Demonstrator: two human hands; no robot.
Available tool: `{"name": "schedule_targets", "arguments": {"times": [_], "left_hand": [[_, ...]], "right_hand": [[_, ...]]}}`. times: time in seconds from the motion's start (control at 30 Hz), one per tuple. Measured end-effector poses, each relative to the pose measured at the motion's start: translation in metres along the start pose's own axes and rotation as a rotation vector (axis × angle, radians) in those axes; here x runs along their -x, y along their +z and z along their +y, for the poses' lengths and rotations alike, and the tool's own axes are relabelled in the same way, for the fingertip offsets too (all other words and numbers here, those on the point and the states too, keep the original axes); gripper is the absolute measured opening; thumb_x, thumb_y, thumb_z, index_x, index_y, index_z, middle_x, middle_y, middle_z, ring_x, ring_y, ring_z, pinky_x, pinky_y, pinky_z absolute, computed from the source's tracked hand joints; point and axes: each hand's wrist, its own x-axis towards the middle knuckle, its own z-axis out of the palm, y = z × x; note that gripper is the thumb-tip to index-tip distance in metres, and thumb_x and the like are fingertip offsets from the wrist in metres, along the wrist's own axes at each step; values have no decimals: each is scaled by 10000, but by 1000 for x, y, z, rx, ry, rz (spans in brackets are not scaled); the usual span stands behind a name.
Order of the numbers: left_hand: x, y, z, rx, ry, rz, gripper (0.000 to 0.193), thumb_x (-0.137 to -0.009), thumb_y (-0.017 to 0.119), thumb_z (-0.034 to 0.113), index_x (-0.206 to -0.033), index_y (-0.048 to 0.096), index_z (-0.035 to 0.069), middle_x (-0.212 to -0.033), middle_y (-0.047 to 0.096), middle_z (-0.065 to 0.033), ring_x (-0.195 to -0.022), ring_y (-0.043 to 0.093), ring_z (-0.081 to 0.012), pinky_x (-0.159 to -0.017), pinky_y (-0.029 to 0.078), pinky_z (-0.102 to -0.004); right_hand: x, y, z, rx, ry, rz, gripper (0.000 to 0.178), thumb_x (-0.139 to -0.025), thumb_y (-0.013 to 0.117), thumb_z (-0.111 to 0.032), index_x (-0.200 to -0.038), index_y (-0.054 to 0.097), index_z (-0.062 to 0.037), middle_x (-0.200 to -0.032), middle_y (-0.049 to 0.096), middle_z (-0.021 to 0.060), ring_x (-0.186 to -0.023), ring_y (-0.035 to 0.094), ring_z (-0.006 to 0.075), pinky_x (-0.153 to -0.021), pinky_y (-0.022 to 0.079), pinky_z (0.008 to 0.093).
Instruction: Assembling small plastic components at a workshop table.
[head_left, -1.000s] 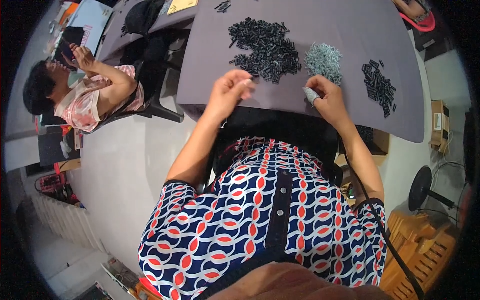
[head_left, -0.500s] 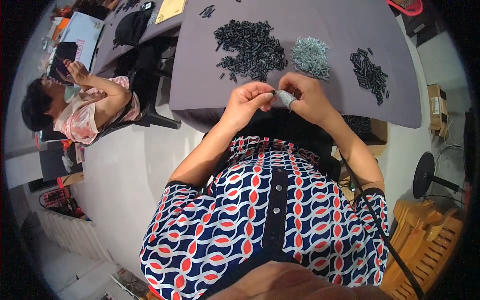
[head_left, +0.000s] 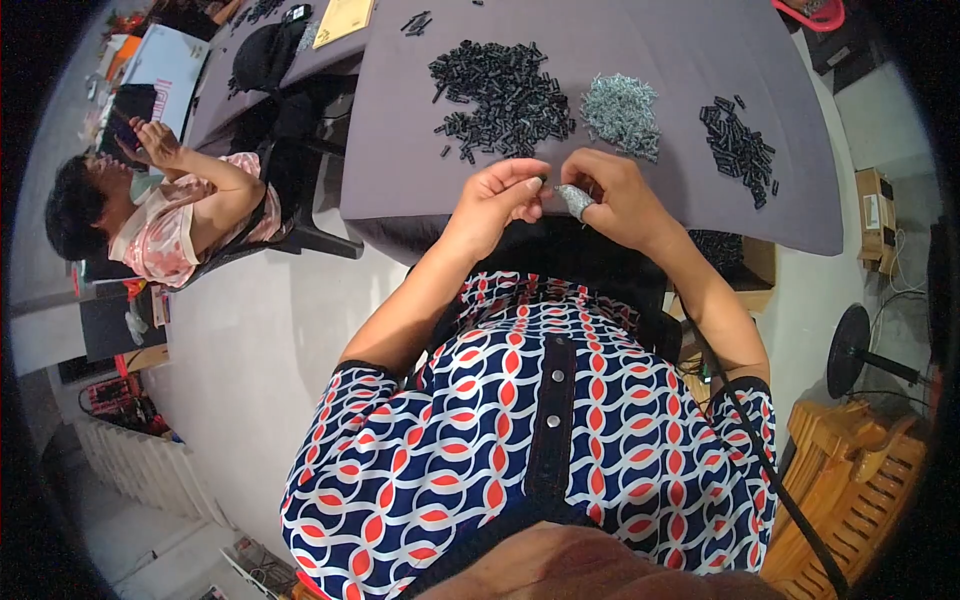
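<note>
My left hand (head_left: 500,200) is closed in a pinch at the near edge of the table. Between its thumb and fingertips sits a small black piece (head_left: 542,181), mostly hidden. Just to its right, my right hand (head_left: 612,195) is closed too, its thumb covered by a silver-grey wrap (head_left: 575,200). Whatever its fingertips hold is too small to make out. A narrow gap parts the two hands. Beyond them on the table lie a big heap of short black cylindrical pieces (head_left: 505,95) and a heap of small silvery screw-like parts (head_left: 620,112).
A smaller pile of black pieces (head_left: 738,150) lies at the right of the grey-covered table (head_left: 680,50). Under its edge stands an open cardboard box (head_left: 760,265). At the left another person (head_left: 190,210) sits holding a dark phone-like object. A wooden slatted chair (head_left: 860,500) is at lower right.
My hands have drawn slightly apart from touching, the left one keeping the small black piece. The heaps look the same.
</note>
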Motion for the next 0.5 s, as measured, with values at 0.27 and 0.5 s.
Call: {"name": "schedule_targets", "arguments": {"times": [0.27, 0.5], "left_hand": [[1, 12, 4, 226, -12, 75, 130, -956, 592, 108, -1058, 626, 34, -924, 685, -62, -742, 640, -116, -675, 543, -241], [-1, 5, -7, 412, -52, 41, 114, -960, 587, 118, -1037, 632, 48, -834, 650, -36, -712, 612, -114, -636, 524, -250]], "right_hand": [[1, 1, -2, -13, 38, 22, 166, -755, 625, -6, -912, 572, -11, -790, 592, 54, -672, 578, 124, -589, 458, 266], [1, 3, -3, -16, 38, 51, 143, -778, 634, -20, -912, 580, -17, -785, 598, 42, -672, 583, 113, -589, 462, 262]]}}
